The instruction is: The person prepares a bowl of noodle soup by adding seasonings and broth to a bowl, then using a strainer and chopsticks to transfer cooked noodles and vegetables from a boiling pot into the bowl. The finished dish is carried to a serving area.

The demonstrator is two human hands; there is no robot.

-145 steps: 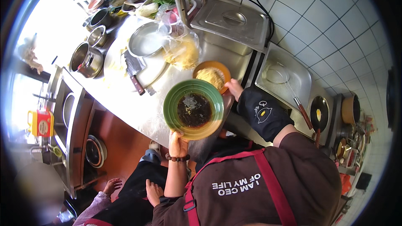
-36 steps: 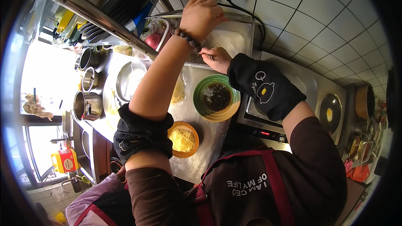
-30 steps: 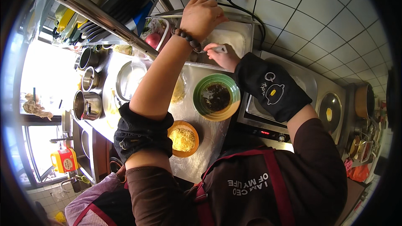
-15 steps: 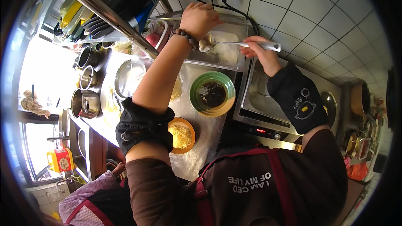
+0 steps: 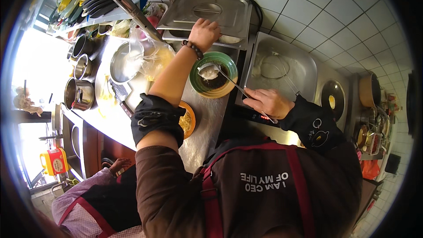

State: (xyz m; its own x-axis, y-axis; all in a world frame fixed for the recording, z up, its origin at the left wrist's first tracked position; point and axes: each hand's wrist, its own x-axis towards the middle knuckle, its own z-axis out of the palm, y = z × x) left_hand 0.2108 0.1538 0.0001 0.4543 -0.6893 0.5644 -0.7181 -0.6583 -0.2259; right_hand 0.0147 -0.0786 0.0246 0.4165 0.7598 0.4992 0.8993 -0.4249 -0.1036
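Note:
My right hand (image 5: pixel 269 103) is closed round the handle of a metal spoon (image 5: pixel 234 83). A soft white lump (image 5: pixel 209 72) fills the spoon's bowl, over a green-and-tan bowl (image 5: pixel 197 85) with dark liquid inside. My left hand (image 5: pixel 205 34), with a beaded bracelet on its wrist, has its fingers curled at the near edge of a steel lid (image 5: pixel 233 14). That lid covers most of a rectangular container (image 5: pixel 242 44); a little white stuff shows at its near right side. An orange bowl of noodles (image 5: pixel 187 122) sits partly behind my left sleeve.
A rectangular sink-like steel vat (image 5: pixel 304 68) with a wire strainer (image 5: pixel 288 77) stands to the right. On the left are a cleaver (image 5: pixel 121 94), a plastic bag (image 5: pixel 156 59) and steel pots (image 5: pixel 80 94). A co-worker's hand (image 5: pixel 120 164) shows at lower left.
The spoon has moved from the white contents of the container to above the green bowl, carrying a lump. The lid, raised before, now lies over the container under my left hand.

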